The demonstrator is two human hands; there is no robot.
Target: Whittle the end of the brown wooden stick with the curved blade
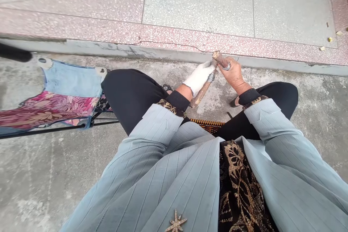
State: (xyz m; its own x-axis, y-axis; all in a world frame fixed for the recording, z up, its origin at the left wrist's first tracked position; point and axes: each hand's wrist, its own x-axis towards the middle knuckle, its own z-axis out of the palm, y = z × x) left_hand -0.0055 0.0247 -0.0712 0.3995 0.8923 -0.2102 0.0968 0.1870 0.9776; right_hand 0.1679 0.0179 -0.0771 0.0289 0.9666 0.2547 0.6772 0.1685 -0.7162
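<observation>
My left hand [199, 76], in a white glove, is closed around the upper part of a brown wooden stick [202, 92] that slants down toward my lap. Silvery wire [211, 76] is wound around the stick beside the glove. A short, thick wooden piece [219, 58] meets its upper end at an angle, with a pale cut face showing. My bare right hand [233, 74] grips this short piece, near another silvery band [226, 66]. Whether the two pieces are joined is hidden by my fingers.
A low step [174, 51] with a pink speckled edge runs just beyond my hands. To the left stands a folding seat [73, 79] of denim and flowered cloth on a dark frame. Part of a woven seat [208, 125] shows beneath me. A dark rod [15, 52] juts in from the left.
</observation>
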